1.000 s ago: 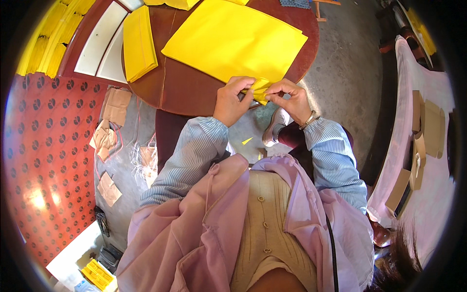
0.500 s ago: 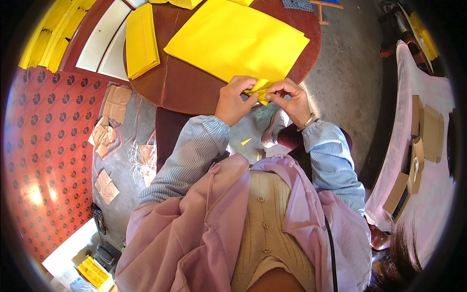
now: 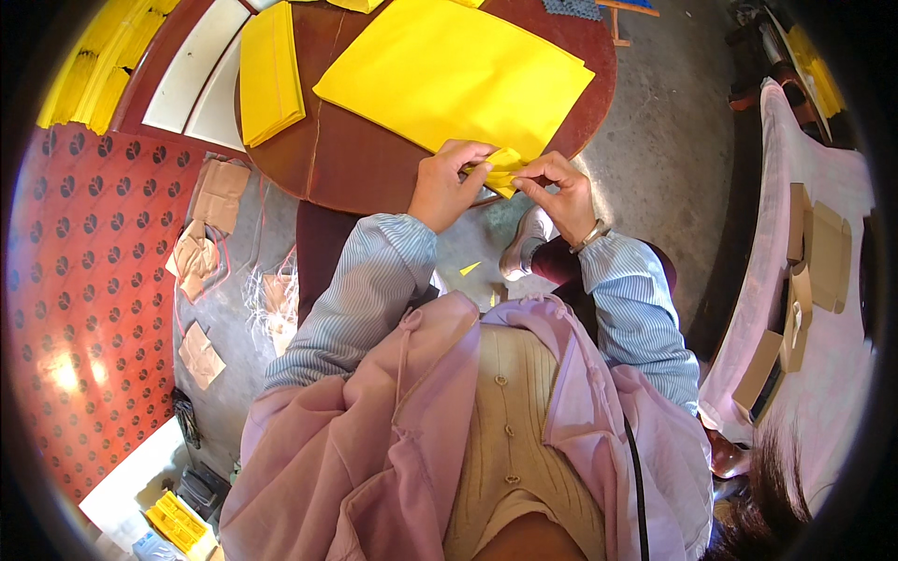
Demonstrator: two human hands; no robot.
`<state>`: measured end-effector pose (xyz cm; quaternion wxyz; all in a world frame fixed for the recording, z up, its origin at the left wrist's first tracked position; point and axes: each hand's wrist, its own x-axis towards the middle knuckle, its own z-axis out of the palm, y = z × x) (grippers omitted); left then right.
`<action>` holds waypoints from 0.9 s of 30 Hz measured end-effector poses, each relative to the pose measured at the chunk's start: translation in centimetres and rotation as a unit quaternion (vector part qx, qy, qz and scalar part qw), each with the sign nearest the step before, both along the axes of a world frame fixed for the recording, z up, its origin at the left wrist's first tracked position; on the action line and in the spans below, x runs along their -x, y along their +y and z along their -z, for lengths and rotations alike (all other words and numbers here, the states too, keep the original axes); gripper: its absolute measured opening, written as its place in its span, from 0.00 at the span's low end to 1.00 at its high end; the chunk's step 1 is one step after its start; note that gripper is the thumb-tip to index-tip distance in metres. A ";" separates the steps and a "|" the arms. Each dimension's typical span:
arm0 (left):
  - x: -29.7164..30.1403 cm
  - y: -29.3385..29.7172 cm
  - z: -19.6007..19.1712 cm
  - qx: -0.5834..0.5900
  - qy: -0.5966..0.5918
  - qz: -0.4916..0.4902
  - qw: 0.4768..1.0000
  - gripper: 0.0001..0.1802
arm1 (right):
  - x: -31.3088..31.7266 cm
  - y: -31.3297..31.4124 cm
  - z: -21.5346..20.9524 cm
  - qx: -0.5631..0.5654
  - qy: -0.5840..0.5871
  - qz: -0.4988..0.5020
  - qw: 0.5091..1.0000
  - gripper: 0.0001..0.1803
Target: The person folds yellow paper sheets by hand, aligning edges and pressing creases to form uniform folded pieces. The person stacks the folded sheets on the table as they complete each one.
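Between my two hands, at the near edge of the round brown table (image 3: 355, 168), is a small folded piece of yellow material (image 3: 502, 172). My left hand (image 3: 447, 183) pinches its left side between thumb and fingers. On the other side, my right hand (image 3: 563, 192) grips the piece with thumb and forefinger. Just beyond lies a broad, flat yellow sheet stack (image 3: 458, 79), its near corner close to my fingers. A narrower folded yellow bundle (image 3: 271, 75) rests at the table's left. Whether the small piece joins the large stack is hidden by my hands.
Yellow bundles (image 3: 103, 61) are piled at the far left, above a red patterned board (image 3: 94, 280). Brown paper pieces (image 3: 201, 355) and a yellow scrap (image 3: 470, 268) lie on the floor. Opened cardboard boxes (image 3: 828, 257) sit on a pink-covered surface (image 3: 748, 309) at right.
My left hand has shifted slightly left and away from me. The folds of the small yellow piece stand a little higher between my fingers; both hands keep their pinch.
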<state>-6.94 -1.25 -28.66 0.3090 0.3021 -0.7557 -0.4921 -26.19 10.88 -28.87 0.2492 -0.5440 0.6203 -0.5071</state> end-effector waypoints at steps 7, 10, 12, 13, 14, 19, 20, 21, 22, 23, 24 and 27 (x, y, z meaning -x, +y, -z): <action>-0.3 0.0 -0.1 0.032 0.029 0.032 0.999 0.18 | -0.2 -0.2 0.3 -0.010 -0.037 0.008 0.999 0.07; -0.1 0.2 0.0 0.029 0.035 0.021 0.999 0.18 | -0.4 -0.4 0.4 -0.003 -0.041 0.014 0.999 0.08; 0.1 0.4 0.0 0.015 0.026 0.003 1.000 0.18 | -0.5 -0.3 0.4 0.006 -0.041 0.020 0.999 0.09; 0.3 0.5 0.1 0.007 0.016 -0.009 1.000 0.17 | -0.6 -0.3 0.3 0.001 -0.030 0.022 0.999 0.10; 0.3 0.5 0.1 0.000 0.005 -0.021 1.000 0.17 | -0.6 -0.2 0.2 -0.005 -0.018 0.024 1.000 0.11; 0.3 0.2 0.2 -0.013 0.000 -0.016 1.000 0.16 | -0.8 0.3 -0.4 0.001 0.035 0.013 0.999 0.10; 0.2 0.1 0.2 -0.014 -0.002 -0.014 1.000 0.16 | -0.8 0.3 -0.5 0.007 0.039 0.012 0.999 0.09; 0.2 0.1 0.2 -0.011 -0.001 -0.009 1.000 0.16 | -0.8 0.2 -0.4 0.013 0.042 0.011 0.999 0.09; 0.1 0.0 0.2 -0.009 0.001 -0.004 1.000 0.16 | -0.7 0.2 -0.3 0.001 0.027 0.015 1.000 0.08; 0.0 -0.1 0.2 -0.004 0.005 0.001 1.000 0.16 | -0.7 0.1 -0.2 -0.011 0.012 0.018 1.000 0.08; -0.1 -0.1 0.2 -0.002 0.005 0.007 1.000 0.17 | -0.7 0.1 0.0 -0.019 -0.004 0.021 1.000 0.08; -0.4 -0.3 0.1 0.009 0.014 0.024 1.000 0.18 | -0.6 -0.1 0.5 -0.033 -0.046 0.022 0.998 0.08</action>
